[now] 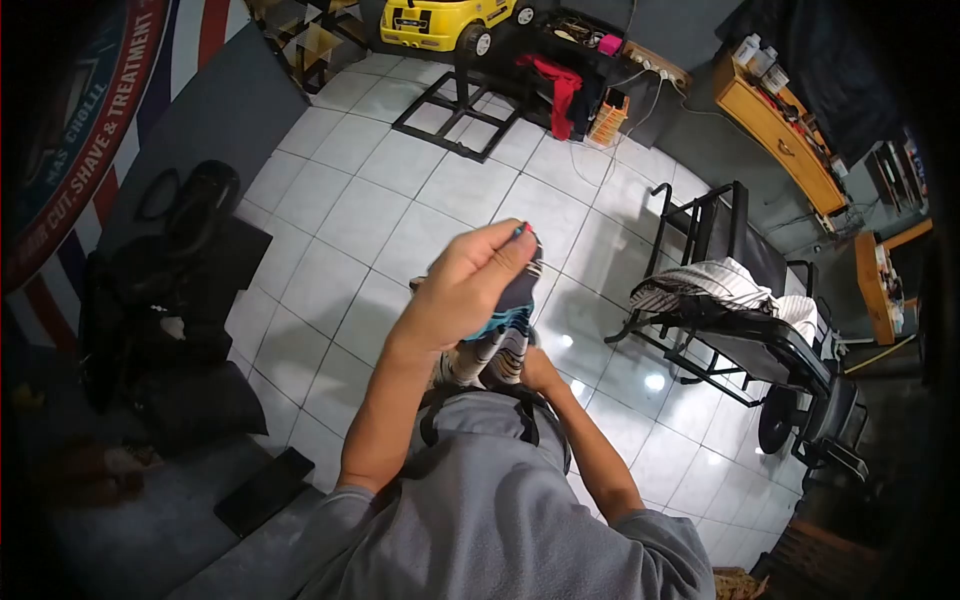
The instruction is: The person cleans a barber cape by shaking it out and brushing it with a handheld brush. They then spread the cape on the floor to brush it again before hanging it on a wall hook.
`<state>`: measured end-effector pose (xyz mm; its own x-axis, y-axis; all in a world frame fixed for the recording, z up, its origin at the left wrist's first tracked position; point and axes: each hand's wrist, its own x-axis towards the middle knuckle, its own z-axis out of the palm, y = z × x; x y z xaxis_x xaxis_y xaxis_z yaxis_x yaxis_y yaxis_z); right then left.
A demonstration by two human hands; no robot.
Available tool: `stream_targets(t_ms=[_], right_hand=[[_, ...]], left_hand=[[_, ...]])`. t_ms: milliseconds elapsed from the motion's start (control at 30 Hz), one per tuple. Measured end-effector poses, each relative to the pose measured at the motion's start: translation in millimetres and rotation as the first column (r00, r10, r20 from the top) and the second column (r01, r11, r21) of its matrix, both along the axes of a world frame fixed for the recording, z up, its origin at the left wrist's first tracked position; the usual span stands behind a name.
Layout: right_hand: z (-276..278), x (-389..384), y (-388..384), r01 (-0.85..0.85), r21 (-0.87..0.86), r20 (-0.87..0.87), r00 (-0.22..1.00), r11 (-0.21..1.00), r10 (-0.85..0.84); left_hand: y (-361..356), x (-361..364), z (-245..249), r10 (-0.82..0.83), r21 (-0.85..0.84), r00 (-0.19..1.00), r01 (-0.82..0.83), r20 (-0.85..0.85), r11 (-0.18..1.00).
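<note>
My left hand (465,285) is raised in front of me, thumb pressed against the fingers at the top of a patterned cloth (517,290). The cloth is dark with teal and cream stripes, and a small bit of red shows at the thumb tip. It hangs down in front of my body toward my right hand (541,371). That hand sits lower, beside the cloth's right edge at waist height, its fingers hidden behind the cloth. More cream-and-dark wavy striped fabric (480,360) shows just below the left hand.
To the right stands a black barber chair (745,240) with a striped cape (720,285) draped on it. A black metal frame (457,115), a yellow toy car (445,25) and a red cloth (563,95) lie ahead. Wooden shelves (775,130) hold bottles.
</note>
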<state>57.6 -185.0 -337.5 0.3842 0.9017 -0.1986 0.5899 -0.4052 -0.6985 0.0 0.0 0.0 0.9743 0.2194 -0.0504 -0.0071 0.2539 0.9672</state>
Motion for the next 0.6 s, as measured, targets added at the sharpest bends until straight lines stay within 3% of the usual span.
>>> stream_targets(t_ms=[33,100,167,233,300,333,367,400,433,467,533,600], right_hand=[[-4.2,-6.4,-12.5,-0.114,-0.228,0.001,0.993,0.967,0.117],[-66.6,-2.5,-48.8,0.116,-0.439,-0.034,0.989,0.891,-0.146],[-126.3,-6.5,-85.8,-0.021,-0.644,-0.062,0.998,0.765,-0.025],[-107.4,-9.6,-101.9,0.158,-0.742,-0.072,0.947,0.652,-0.312],[-104.1,8.2,-111.7,0.387,-0.606,-0.083,0.838,0.695,-0.539],[-92.6,19.9,-110.8,0.427,-0.543,-0.141,0.803,0.723,-0.579],[-81.9,31.4,-106.9,0.500,-0.538,-0.389,0.568,0.679,-0.726],[-70.3,43.3,-99.1,0.570,-0.448,-0.590,0.391,0.689,-0.706],[-25.8,51.0,-81.8,0.623,-0.431,-0.685,0.244,0.652,-0.686],[37.4,55.7,-60.4,0.681,-0.392,-0.695,0.221,0.618,-0.684],[117.3,59.0,-35.4,0.727,-0.209,-0.851,0.195,0.655,-0.488],[183.8,40.4,-18.4,0.754,-0.006,-0.914,0.263,0.656,-0.310]], left_hand=[[2.1,-2.7,4.0,0.028,-0.025,0.999,-0.028,0.029,0.999],[-1.9,-4.5,11.7,0.152,-0.066,0.986,-0.147,0.074,0.987],[-0.4,-18.7,22.8,0.222,-0.135,0.972,-0.212,0.070,0.968],[-1.0,-22.7,23.5,0.270,-0.084,0.962,-0.265,0.049,0.961],[2.7,-22.4,11.4,0.294,0.035,0.955,-0.295,0.033,0.955],[-0.2,-21.4,11.2,0.322,0.016,0.946,-0.322,-0.016,0.947],[0.2,-21.0,5.3,0.335,0.023,0.942,-0.335,-0.025,0.942],[1.1,-20.0,-5.3,0.344,0.029,0.938,-0.343,-0.037,0.939],[0.4,-18.1,-11.5,0.351,0.033,0.935,-0.350,-0.048,0.936],[-2.5,-15.7,-12.1,0.346,0.054,0.937,-0.343,-0.056,0.938],[-7.7,-10.2,-13.4,0.327,0.057,0.944,-0.324,-0.053,0.944],[-11.4,-4.4,-14.2,0.307,0.091,0.951,-0.302,-0.039,0.949]])
